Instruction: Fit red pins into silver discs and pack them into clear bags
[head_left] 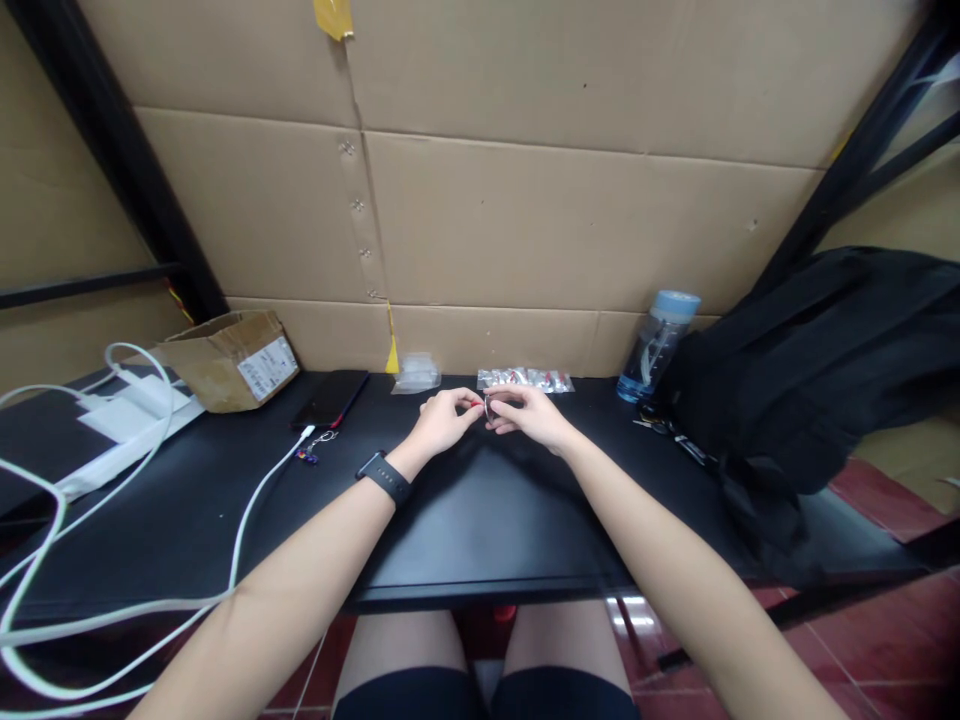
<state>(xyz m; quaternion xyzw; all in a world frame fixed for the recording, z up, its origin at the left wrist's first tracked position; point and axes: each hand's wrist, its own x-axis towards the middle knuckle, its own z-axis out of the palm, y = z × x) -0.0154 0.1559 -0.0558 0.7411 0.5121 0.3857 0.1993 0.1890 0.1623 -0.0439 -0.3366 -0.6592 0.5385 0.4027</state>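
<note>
Both my hands meet above the middle of the black table (480, 530). My left hand (444, 420), with a dark watch on its wrist, pinches a tiny red piece (477, 403) between thumb and fingertips. My right hand (525, 413) is closed on a small thin ring-like item (487, 407) that touches or nearly touches the red piece. Both items are too small to make out fully. Just behind my hands lies a row of clear packets (555, 380) with red and silvery contents. To their left are some clear plastic bags or cases (417, 374).
An open cardboard box (225, 360), a phone (330, 398) on a white cable (259, 490), and a white power strip (135, 445) with chargers are at left. A water bottle (654, 345) and a black backpack (817, 350) stand at right. Cardboard (495, 220) walls the back.
</note>
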